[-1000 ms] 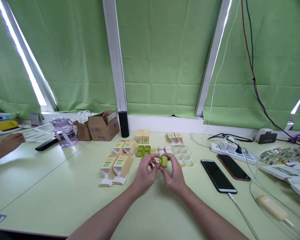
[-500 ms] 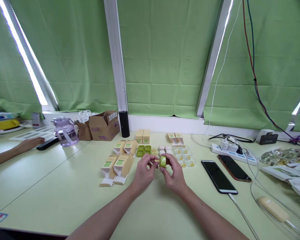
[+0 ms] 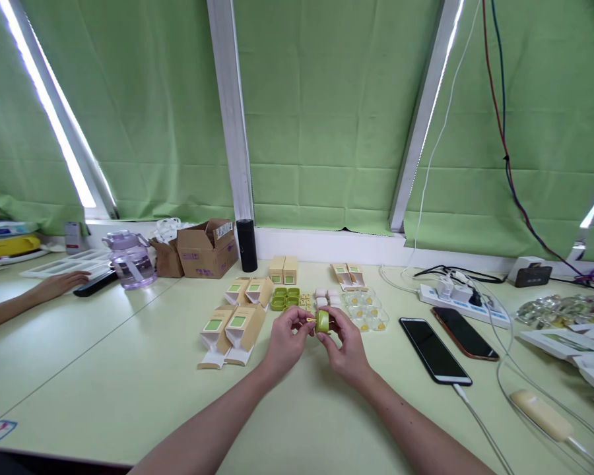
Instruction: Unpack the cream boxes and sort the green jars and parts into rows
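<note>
Above the pale table, my right hand grips a small shiny green case between thumb and fingers. My left hand pinches a small yellowish piece against the case's left side; its exact kind is too small to tell. Just beyond my hands lie several green square cups, a group of small yellow pieces, white rounded blocks and clear plastic domes with yellow centres. Opened cardboard boxes with green labels stand left of my left hand.
Two closed small boxes stand at the back, near a black cylinder and a carton. Phones and a power strip with cables lie right. Another person's hand rests at far left by a purple jug.
Both hands stay in nearly the same place around the green case. The yellowish piece in my left fingers looks slightly turned; the view has shifted a little.
</note>
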Demonstrator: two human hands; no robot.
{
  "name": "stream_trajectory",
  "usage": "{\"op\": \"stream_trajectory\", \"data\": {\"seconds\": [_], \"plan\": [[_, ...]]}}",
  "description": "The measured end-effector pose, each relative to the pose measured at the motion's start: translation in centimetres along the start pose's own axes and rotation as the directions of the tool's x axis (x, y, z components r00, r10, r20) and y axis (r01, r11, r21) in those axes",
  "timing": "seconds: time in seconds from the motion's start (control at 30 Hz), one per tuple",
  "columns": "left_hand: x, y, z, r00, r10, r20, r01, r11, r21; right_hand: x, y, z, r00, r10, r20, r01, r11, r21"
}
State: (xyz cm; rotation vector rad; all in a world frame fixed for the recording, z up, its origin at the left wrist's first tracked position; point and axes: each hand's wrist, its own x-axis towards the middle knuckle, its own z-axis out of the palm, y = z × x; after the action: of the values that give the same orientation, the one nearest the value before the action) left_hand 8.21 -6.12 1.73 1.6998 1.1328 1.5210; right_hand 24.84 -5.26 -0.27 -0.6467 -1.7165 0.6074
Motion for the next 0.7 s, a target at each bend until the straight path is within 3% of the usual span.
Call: {"op": "stream_trajectory", "data": {"seconds": [0.7], "plan": [[0.4,0.09,-0.04,0.995,-0.091,0.047,0.097,0.986,-0.134,0.11,-0.16,-0.07,0.998,0.07,-0.004,-0.07,0.996,0.051]]}}
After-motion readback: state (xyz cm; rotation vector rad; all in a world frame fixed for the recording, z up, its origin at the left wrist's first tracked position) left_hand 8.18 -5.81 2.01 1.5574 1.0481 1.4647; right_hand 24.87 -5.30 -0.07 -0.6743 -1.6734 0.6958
